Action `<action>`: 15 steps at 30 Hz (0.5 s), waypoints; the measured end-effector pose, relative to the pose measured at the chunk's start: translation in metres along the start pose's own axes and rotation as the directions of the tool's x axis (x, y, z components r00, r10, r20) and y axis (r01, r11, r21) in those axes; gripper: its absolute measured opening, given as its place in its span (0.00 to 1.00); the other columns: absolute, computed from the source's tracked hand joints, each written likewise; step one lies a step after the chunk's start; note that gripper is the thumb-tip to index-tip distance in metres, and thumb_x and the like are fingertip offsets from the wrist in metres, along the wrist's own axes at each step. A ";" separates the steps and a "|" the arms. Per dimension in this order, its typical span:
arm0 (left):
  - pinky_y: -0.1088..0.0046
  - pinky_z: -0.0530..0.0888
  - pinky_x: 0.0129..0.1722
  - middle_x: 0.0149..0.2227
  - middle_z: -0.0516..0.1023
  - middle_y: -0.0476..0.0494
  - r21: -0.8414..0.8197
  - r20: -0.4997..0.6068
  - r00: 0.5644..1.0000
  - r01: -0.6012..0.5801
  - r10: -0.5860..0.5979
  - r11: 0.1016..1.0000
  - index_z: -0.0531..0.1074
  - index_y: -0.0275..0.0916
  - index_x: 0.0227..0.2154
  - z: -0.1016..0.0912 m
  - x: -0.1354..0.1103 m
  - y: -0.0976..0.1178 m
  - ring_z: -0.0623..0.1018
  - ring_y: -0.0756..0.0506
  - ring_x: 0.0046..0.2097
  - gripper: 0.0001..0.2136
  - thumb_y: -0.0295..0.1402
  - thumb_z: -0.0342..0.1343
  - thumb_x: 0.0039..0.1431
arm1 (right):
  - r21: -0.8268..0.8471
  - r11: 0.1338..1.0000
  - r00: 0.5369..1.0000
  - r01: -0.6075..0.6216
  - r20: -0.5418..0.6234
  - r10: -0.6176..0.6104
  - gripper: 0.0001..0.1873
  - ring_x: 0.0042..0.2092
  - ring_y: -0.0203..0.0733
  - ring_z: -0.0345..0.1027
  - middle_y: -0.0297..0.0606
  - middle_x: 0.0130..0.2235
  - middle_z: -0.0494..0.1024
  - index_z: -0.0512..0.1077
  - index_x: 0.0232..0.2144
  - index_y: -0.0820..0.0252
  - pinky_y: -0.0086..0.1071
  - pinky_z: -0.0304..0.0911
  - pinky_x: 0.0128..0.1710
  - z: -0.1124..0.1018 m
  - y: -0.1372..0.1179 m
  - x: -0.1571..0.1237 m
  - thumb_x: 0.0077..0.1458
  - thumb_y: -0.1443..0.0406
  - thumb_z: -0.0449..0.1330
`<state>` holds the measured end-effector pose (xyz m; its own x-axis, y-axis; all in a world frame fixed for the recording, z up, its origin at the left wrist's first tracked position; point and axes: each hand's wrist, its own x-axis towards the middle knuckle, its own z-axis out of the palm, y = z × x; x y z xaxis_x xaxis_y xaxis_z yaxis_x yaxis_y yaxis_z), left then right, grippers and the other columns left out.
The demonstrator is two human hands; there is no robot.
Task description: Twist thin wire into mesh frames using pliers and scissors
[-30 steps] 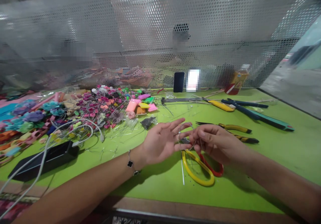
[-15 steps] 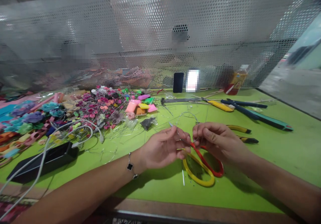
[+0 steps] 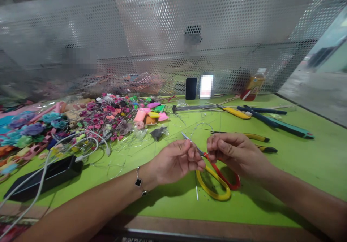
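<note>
My left hand (image 3: 175, 161) pinches small scissors (image 3: 202, 151) near their pivot, with the steel blades (image 3: 189, 140) pointing up and left. Their looped handles, a yellow one (image 3: 210, 186) and a red one (image 3: 229, 180), hang down towards the green table (image 3: 311, 162). My right hand (image 3: 233, 151) is close beside, its fingertips pinching a thin silver wire (image 3: 202, 126) at the blades. That wire arcs up behind my fingers. A black-and-yellow pair of pliers (image 3: 256, 137) lies just past my right fingers, partly hidden by them. A bracelet (image 3: 138, 181) circles my left wrist.
Behind my hands lie a blue-handled tool (image 3: 273, 119), a yellow-handled tool (image 3: 237, 112), wire-stemmed pink flowers (image 3: 108, 117), clay blocks (image 3: 149, 113) and fabric flowers (image 3: 32, 130). A black box (image 3: 43, 177) with white cable sits at left. A perforated metal screen (image 3: 189, 43) stands at the back.
My left hand has gone from spread fingers to pinching the scissors, which have risen off the table with blades up. My hands have drawn closer together.
</note>
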<state>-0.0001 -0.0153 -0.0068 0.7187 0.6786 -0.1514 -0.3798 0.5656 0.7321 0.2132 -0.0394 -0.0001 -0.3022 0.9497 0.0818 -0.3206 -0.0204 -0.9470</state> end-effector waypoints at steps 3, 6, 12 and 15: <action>0.68 0.74 0.39 0.27 0.72 0.48 0.018 0.000 1.000 -0.011 0.011 1.000 0.69 0.37 0.20 0.001 -0.001 0.001 0.77 0.48 0.31 0.23 0.46 0.75 0.50 | -0.022 1.000 1.000 0.016 0.015 -0.016 0.14 0.32 0.39 0.74 0.38 0.32 0.81 0.85 0.31 0.54 0.34 0.73 0.34 0.000 0.000 -0.001 0.54 0.51 0.75; 0.68 0.73 0.38 0.26 0.73 0.48 0.044 -0.002 1.000 -0.026 0.026 0.999 0.70 0.37 0.21 0.002 -0.002 0.002 0.77 0.47 0.31 0.22 0.46 0.75 0.49 | -0.031 0.999 0.999 0.036 0.032 -0.035 0.13 0.32 0.40 0.75 0.38 0.31 0.81 0.86 0.31 0.54 0.34 0.72 0.34 0.000 0.000 -0.002 0.55 0.51 0.74; 0.67 0.72 0.36 0.24 0.71 0.48 0.096 -0.021 0.999 -0.039 0.041 0.995 0.71 0.37 0.20 0.003 -0.004 0.000 0.75 0.48 0.29 0.23 0.48 0.75 0.49 | -0.048 0.998 0.999 0.033 0.045 -0.031 0.13 0.32 0.40 0.76 0.39 0.31 0.82 0.86 0.32 0.55 0.34 0.73 0.35 -0.001 0.001 -0.002 0.57 0.53 0.73; 0.66 0.72 0.36 0.25 0.71 0.48 0.109 -0.035 0.999 -0.018 0.022 0.994 0.72 0.37 0.21 0.002 -0.003 0.002 0.73 0.48 0.29 0.22 0.49 0.75 0.48 | -0.054 0.998 0.999 0.020 0.042 -0.018 0.13 0.32 0.40 0.77 0.39 0.32 0.82 0.85 0.32 0.56 0.34 0.74 0.35 -0.003 0.002 -0.001 0.56 0.53 0.74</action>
<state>-0.0020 -0.0175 -0.0037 0.6892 0.7071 -0.1582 -0.3275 0.4987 0.8025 0.2158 -0.0399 -0.0029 -0.3339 0.9360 0.1118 -0.2776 0.0157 -0.9606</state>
